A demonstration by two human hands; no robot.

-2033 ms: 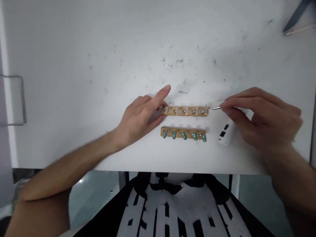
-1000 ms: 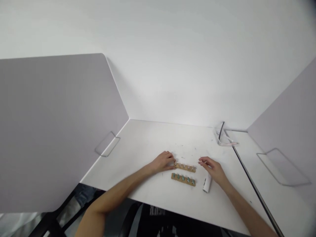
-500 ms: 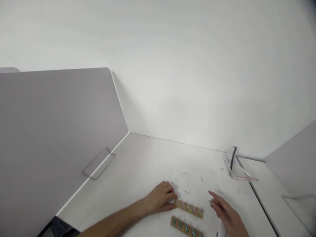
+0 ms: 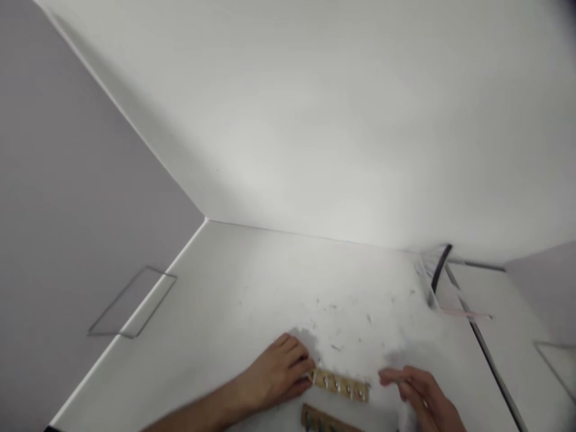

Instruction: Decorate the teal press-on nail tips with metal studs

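My left hand [image 4: 283, 369] is closed, its fingers and thumb at the left end of a narrow tan strip [image 4: 342, 384] that lies on the white table. Several small shiny pieces sit in a row along this strip. Nearer to me is a second tan strip [image 4: 330, 418], which carries darker pieces and is cut off by the lower edge of the view. Right of the first strip and apart from it, my right hand [image 4: 425, 393] has thumb and fingers pinched together. Anything small between those fingertips is too blurred to name.
Dark bits of debris [image 4: 333, 307] are scattered over the table [image 4: 252, 270]. A clear container [image 4: 429, 285] at the back right holds a black curved piece [image 4: 441, 268] and thin sticks. Wire frames cross the grey left partition [image 4: 112, 198] and the right side.
The view has tilted and shifted, so the nearer strip shows less. My right hand has drawn its fingers closer together. My left hand stays at the first strip's end.
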